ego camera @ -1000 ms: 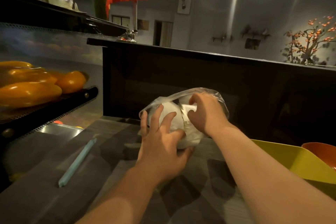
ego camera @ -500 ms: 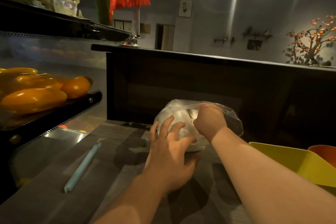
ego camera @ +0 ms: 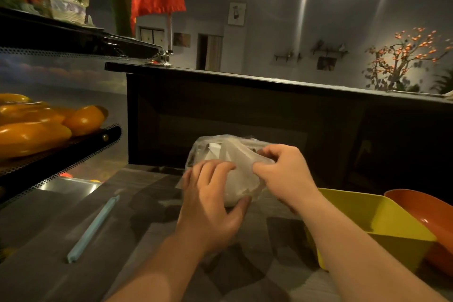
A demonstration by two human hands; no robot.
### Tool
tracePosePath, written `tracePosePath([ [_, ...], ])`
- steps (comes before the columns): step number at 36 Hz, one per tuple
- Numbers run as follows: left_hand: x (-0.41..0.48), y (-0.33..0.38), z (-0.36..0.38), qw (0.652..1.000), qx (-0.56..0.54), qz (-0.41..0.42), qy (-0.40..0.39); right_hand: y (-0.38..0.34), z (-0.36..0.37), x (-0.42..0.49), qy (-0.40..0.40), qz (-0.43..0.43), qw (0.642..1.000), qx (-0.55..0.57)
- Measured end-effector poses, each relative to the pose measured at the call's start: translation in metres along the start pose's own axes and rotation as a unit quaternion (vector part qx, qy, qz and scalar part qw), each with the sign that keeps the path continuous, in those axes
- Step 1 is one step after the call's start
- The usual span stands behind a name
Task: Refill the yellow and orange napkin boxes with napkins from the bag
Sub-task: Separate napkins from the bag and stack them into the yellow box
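Grey countertop [ego camera: 127, 267] — left hand [ego camera: 208, 206] and right hand [ego camera: 286, 174] tight around the bag [ego camera: 220, 149] — yellow box [ego camera: 367, 218] rim beside right wrist.

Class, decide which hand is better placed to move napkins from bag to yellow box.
Probably the right: the right hand pinches the bag on the side of the yellow box; the left hand grips the bag, farther from it.

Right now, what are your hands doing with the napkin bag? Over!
Left hand grips the bag, right hand pinches its plastic. Bag on the counter, napkins inside. Yellow box and orange box at right, nothing blocking them.
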State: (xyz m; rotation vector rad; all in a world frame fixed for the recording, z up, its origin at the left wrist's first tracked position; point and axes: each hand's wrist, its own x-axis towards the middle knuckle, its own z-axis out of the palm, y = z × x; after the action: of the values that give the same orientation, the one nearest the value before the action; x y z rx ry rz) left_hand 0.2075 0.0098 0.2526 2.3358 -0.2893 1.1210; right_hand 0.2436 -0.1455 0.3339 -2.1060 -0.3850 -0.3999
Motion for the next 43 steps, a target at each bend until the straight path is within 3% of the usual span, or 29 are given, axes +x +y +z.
tracePosePath([
  [3, -0.001, 0.001, 0.0, 0.999, -0.036, 0.016, 0.008, 0.006, -0.013, -0.022, 0.006, 0.024, 0.995, 0.099],
  [7, -0.001, 0.003, 0.002, 0.995, -0.09, 0.038, -0.013, 0.018, -0.023, -0.045, -0.018, 0.093, 0.962, 0.256],
  [12, 0.0, 0.012, -0.001, 0.966, -0.258, 0.001, -0.003, 0.034, -0.03, -0.059, 0.008, 0.101, 0.948, 0.302],
  [16, 0.003, 0.011, -0.003, 0.976, -0.214, -0.03, -0.033, 0.043, -0.026, -0.065, 0.01, 0.117, 0.929, 0.352],
  [19, 0.002, 0.008, -0.004, 0.967, -0.244, -0.037, -0.06, 0.045, -0.019, -0.067, 0.003, 0.101, 0.931, 0.35],
  [22, 0.001, 0.012, -0.009, 0.937, -0.325, -0.103, -0.079, 0.045, -0.018, -0.069, -0.007, 0.056, 0.946, 0.319],
  [27, 0.004, 0.015, -0.013, 0.951, -0.303, -0.045, -0.043, 0.052, -0.027, -0.072, -0.017, -0.031, 0.973, 0.229],
  [32, 0.001, 0.018, -0.012, 0.921, -0.358, -0.047, -0.144, 0.049, -0.039, -0.077, -0.062, -0.1, 0.978, 0.174],
  [39, 0.002, 0.021, -0.019, 0.827, -0.453, -0.102, -0.316, 0.05, -0.053, -0.083, -0.109, -0.107, 0.977, 0.151],
  [43, -0.002, 0.025, -0.016, 0.809, -0.465, -0.124, -0.339, 0.057, -0.059, -0.094, -0.12, -0.088, 0.977, 0.151],
])
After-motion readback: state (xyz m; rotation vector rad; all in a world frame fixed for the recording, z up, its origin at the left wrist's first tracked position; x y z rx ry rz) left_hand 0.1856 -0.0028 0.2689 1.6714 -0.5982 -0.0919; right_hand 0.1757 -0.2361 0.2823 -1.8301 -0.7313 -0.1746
